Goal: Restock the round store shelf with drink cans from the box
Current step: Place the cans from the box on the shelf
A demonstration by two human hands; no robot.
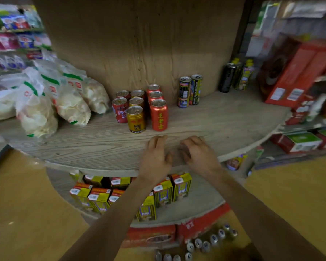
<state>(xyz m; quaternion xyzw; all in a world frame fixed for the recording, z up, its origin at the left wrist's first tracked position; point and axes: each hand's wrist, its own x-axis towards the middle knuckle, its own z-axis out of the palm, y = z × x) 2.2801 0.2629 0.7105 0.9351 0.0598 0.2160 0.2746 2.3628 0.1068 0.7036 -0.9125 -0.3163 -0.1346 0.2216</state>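
- Currently, eight short cans stand grouped on the round shelf (83,147), near its back: three red cans (159,114), three gold cans (135,119) and two red-and-white cans (120,110).
- Two tall cans (184,92) stand just right of that group.
- Box (152,235): below the shelf; the silver can tops (205,245) beside it are too blurred to count.
- Left hand (155,155): on the shelf board before the cans, fingers nearly straight, gripping nothing.
- Right hand (198,151): beside it, fingers loosely bent, gripping nothing.
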